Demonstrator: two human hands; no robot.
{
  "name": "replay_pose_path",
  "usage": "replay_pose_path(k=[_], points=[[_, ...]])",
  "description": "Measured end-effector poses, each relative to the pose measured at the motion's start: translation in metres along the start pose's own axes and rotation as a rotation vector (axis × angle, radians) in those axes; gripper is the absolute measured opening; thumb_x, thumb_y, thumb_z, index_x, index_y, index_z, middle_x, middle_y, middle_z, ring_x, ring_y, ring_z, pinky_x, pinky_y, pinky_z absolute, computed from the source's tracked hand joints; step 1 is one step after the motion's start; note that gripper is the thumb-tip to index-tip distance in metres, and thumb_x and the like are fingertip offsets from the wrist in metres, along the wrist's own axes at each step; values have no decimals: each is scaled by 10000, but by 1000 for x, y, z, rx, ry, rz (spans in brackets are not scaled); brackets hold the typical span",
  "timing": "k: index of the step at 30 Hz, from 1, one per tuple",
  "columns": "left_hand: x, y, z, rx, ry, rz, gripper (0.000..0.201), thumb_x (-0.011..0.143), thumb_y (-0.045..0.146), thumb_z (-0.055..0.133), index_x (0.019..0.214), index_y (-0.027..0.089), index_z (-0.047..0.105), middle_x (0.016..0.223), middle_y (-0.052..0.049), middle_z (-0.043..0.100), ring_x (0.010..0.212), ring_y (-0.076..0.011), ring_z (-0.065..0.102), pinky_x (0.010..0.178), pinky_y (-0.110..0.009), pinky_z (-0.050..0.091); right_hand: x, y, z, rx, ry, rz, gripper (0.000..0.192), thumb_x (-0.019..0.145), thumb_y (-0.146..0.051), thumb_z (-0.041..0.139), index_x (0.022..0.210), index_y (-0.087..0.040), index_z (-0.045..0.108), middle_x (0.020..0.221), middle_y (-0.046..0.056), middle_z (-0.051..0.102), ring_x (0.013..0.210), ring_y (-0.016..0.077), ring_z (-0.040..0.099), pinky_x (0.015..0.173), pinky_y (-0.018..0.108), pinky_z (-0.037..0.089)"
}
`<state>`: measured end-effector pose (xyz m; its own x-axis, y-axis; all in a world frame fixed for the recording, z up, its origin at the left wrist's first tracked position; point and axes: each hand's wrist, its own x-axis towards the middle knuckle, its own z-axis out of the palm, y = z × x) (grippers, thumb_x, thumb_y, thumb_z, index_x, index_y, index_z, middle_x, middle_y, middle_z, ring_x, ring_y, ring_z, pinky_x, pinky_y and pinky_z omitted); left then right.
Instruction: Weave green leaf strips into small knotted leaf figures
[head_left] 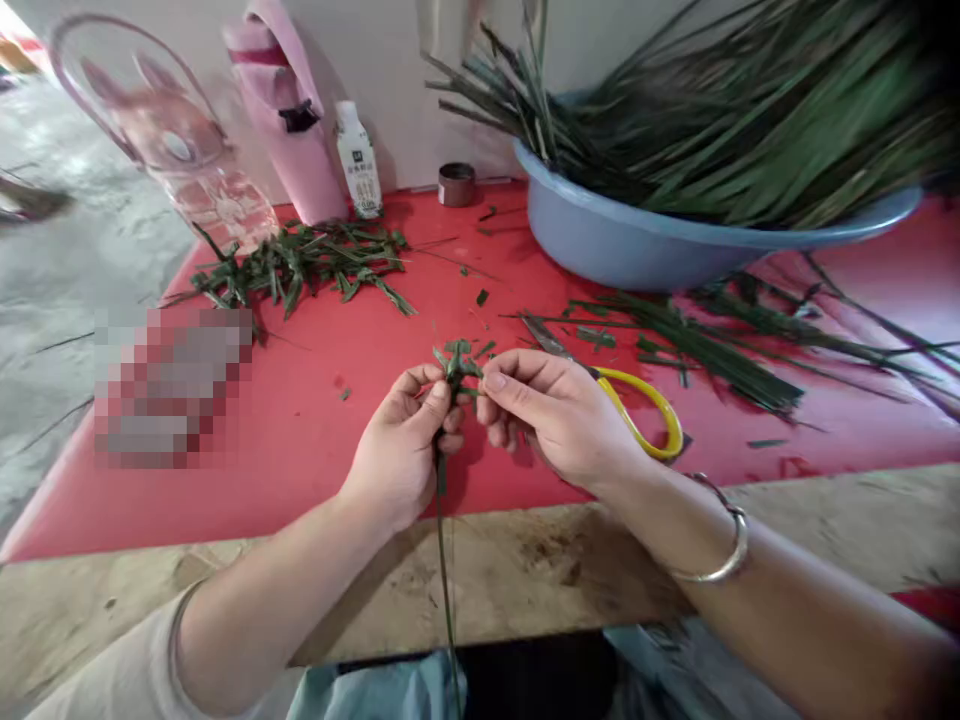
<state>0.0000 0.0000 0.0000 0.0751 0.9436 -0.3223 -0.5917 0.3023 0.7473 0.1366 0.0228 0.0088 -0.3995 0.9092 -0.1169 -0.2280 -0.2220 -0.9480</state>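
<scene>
Between my hands is a small knotted piece of woven green leaf [457, 362], with a long thin strip hanging from it past the table's front edge. My left hand [409, 435] is closed around its lower part, thumb pressed on the leaf. My right hand [551, 410] pinches a short end on the piece's right side between thumb and finger. Partly behind my right hand lie scissors with yellow handles [671, 425], blades pointing to the upper left. Small leaf scraps are scattered just beyond the piece.
A blue basin [637, 235] heaped with long green leaves [750, 140] stands back right. Cut strips [720, 360] lie before it. At back left are a pile of folded leaf pieces [300, 265], a white bottle [358, 160], a pink bottle holder [289, 130] and a clear pink jug [202, 165].
</scene>
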Motion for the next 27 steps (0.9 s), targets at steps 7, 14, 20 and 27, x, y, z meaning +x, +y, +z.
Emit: replay_pose_path(k=[7,14,20,27], points=[[3,-2,-3,48,-60,90,182,755,223,624,837,180,467,614,32,527,495,-55,419,468,-159,308,0,-1,0,-27,36,-37,170,799,-334,595,764,-171,559,637,-13,620,518,87,592,390,156,436],[5,-9,-10,248,29,226,169,781,254,605,871,196,474,584,51,513,510,-59,454,490,-158,355,-2,-7,3,-228,66,47,229,785,-339,600,667,-150,545,548,-25,567,426,64,526,404,169,431],[4,-11,-10,305,51,233,231,783,262,601,967,211,471,557,60,505,492,-68,466,466,-162,374,0,-5,1,-330,57,80,226,783,-337,590,663,-150,550,511,-29,554,397,67,508,376,171,394],[2,-13,-8,270,60,230,164,767,237,609,874,200,492,559,63,488,480,-60,463,453,-156,378,2,0,-1,-347,40,83,224,792,-344,571,681,-149,564,507,-21,568,402,67,506,384,171,389]])
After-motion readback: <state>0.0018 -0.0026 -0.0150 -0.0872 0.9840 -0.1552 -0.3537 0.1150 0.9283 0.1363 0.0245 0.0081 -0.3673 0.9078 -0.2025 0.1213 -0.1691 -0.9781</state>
